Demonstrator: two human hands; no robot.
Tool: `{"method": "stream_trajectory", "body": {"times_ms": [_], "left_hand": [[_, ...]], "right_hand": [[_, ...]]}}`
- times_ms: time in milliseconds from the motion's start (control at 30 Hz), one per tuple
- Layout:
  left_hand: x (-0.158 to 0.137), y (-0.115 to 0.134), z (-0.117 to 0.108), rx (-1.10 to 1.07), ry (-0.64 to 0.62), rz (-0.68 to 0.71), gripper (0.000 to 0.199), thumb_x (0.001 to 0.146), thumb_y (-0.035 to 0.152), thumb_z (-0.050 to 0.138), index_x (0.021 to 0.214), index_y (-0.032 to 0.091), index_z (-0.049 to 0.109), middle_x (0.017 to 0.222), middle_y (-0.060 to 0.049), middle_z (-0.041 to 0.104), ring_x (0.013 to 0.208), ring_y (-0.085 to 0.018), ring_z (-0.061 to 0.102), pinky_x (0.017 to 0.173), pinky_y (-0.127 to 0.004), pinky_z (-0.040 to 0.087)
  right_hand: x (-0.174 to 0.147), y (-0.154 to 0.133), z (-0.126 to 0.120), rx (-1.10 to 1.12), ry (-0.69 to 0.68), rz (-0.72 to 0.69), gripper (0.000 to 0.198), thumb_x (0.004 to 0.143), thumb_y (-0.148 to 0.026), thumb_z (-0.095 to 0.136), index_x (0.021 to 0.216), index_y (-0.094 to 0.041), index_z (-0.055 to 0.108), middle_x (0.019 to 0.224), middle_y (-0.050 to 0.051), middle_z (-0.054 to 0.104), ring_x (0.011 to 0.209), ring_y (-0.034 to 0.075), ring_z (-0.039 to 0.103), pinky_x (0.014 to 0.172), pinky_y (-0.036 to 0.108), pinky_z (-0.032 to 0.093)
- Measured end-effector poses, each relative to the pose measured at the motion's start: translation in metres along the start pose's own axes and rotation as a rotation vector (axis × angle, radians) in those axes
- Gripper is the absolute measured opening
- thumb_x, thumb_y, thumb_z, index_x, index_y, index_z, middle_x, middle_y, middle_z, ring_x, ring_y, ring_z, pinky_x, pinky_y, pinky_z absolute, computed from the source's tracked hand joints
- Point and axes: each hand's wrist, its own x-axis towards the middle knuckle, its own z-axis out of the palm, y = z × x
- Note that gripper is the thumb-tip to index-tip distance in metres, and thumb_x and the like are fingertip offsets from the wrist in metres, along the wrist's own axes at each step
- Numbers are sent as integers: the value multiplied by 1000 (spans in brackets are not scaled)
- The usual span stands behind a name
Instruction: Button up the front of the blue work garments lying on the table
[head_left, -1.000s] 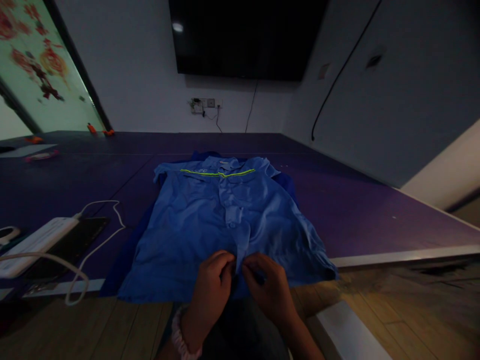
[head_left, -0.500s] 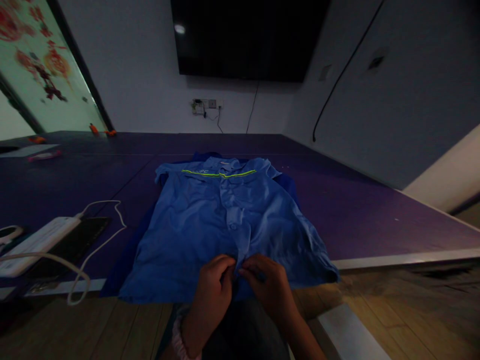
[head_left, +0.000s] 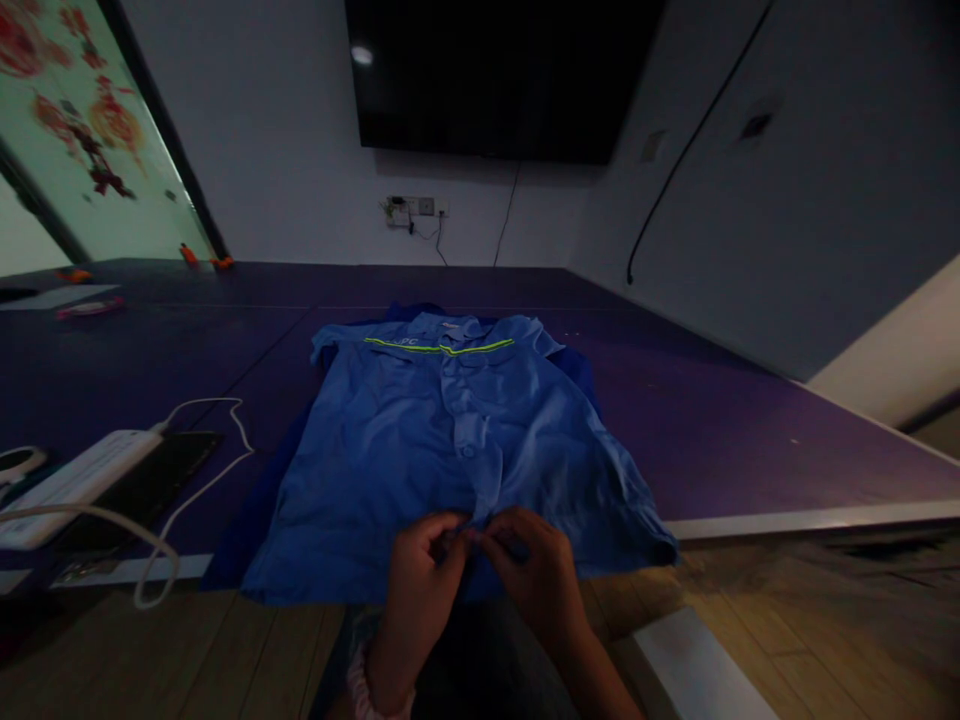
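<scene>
A blue short-sleeved shirt [head_left: 375, 450] lies front up on the purple table, collar away from me, a yellow-green stripe across its chest. Its lower edge hangs slightly over the table's near side. My left hand [head_left: 429, 565] pinches the front placket close to the hem. Opposite it, my right hand [head_left: 531, 560] grips the same strip with thumb and finger, the fingertips of both hands nearly meeting. Whatever small part sits between the fingertips is hidden. A button [head_left: 469, 451] shows higher up the placket. Darker blue cloth [head_left: 259, 510] lies underneath the shirt.
On the left of the purple table [head_left: 720, 420] lie a white power strip [head_left: 82, 485], a dark phone [head_left: 154, 485] and a looping white cable [head_left: 244, 430]. A pale box [head_left: 701, 670] stands below at right. A black screen [head_left: 502, 80] hangs on the wall.
My hands stay at the placket near the hem. The left thumb has come closer to the right fingertips, and the placket between them is bunched more tightly.
</scene>
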Motion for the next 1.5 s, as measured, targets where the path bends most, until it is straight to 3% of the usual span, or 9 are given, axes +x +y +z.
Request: {"method": "stream_trajectory", "body": {"times_ms": [167, 367, 700, 867, 1033, 1233, 1500], "left_hand": [[1, 0, -1, -74, 15, -88, 22, 70, 28, 57, 81, 12, 67, 70, -5, 68, 66, -17, 61, 60, -23, 47], [1, -1, 0, -8, 13, -36, 20, 72, 28, 55, 82, 13, 65, 72, -5, 67, 65, -16, 60, 59, -23, 46], [1, -2, 0, 51, -9, 50, 16, 73, 21, 52, 81, 14, 64, 81, -6, 68, 70, -16, 60, 62, -25, 47], [1, -1, 2, 15, -5, 18, 16, 71, 28, 57, 73, 14, 64, 67, -4, 66, 62, -15, 59, 55, -22, 45], [3, -3, 4, -86, 28, -48, 15, 67, 25, 59, 75, 13, 62, 66, -4, 65, 60, -14, 58, 53, -21, 45], [7, -5, 5, -107, 76, -108, 13, 63, 20, 58, 74, 12, 61, 64, -3, 64, 59, -14, 58, 56, -22, 45], [8, -6, 6, -147, 83, -135, 17, 62, 17, 56, 77, 12, 62, 70, -5, 67, 64, -15, 61, 60, -24, 47]], "right_hand": [[1, 0, -3, 77, -105, 40, 12, 77, -22, 52, 68, -17, 59, 64, 2, 61, 59, 12, 56, 56, 22, 44], [-3, 1, 1, 72, -59, 114, 12, 78, -22, 51, 70, -16, 59, 62, 2, 59, 57, 12, 56, 55, 22, 44], [0, 4, -1, -4, -95, -46, 13, 81, -15, 47, 74, -18, 58, 70, 3, 61, 67, 14, 58, 60, 23, 46], [0, 8, -3, -86, -166, -122, 15, 81, -13, 44, 77, -19, 57, 73, 3, 60, 66, 13, 57, 59, 22, 45], [-6, 8, 1, -95, -98, -173, 14, 79, -13, 46, 74, -18, 58, 66, 2, 59, 57, 11, 56, 55, 21, 45], [-15, 9, 11, -110, 8, -220, 15, 79, -12, 46, 75, -18, 59, 70, 4, 64, 63, 13, 60, 58, 22, 49], [-15, 8, 11, -86, 39, -172, 13, 80, -16, 49, 79, -19, 61, 75, 5, 65, 67, 15, 62, 61, 24, 51]]}}
